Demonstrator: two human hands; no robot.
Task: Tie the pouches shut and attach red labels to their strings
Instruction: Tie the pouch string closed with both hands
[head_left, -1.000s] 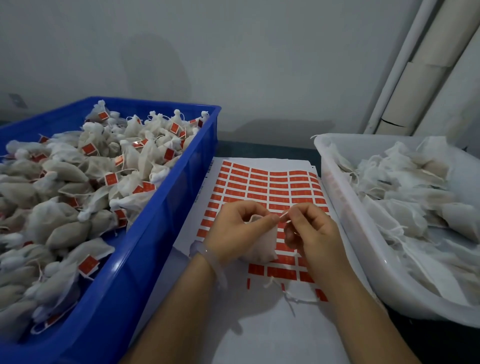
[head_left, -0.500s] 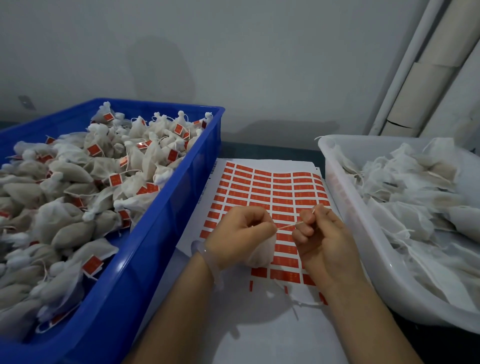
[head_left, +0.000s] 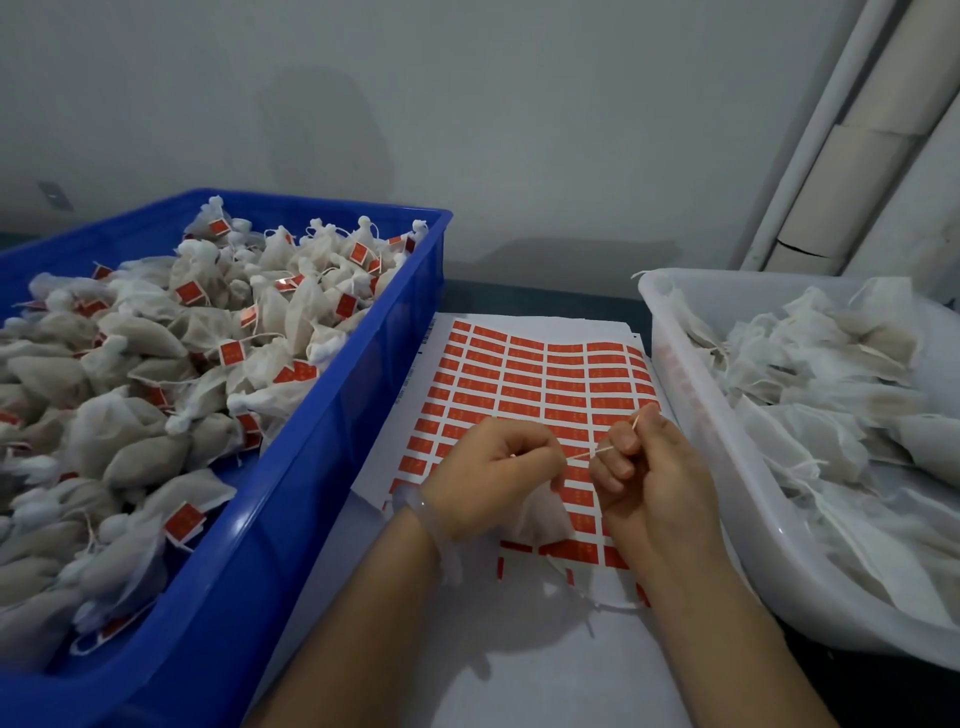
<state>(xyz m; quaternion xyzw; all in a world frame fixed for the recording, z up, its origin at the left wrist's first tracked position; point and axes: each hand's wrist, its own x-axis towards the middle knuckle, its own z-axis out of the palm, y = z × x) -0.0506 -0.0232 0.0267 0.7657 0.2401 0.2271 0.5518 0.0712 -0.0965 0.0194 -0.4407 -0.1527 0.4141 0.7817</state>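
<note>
The pouch (head_left: 540, 517) is hanging under the left hand (head_left: 493, 473). Its neck is hidden inside the curled fingers, and its body is lying over the near rows of the label sheet (head_left: 519, 379). The string (head_left: 582, 455) is running from that neck to the right and slightly upward, stretched taut across the short gap into the right hand (head_left: 649, 467). That hand is pinching the string between curled fingers, with a loose end sticking up above it.

The string's long axis is therefore lying nearly level, left to right, with the pouch at the left end of the pull. The knot seems to be getting cinched, so tightening it is depending on the two hands drawing apart along that same line. The unpeeled labels are lying just beyond both hands, and the right hand is looking the freer one to reach them.

The crate (head_left: 311, 493) of labelled pouches is sitting at the left. The tub (head_left: 763, 545) of unlabelled ones is sitting at the right.
</note>
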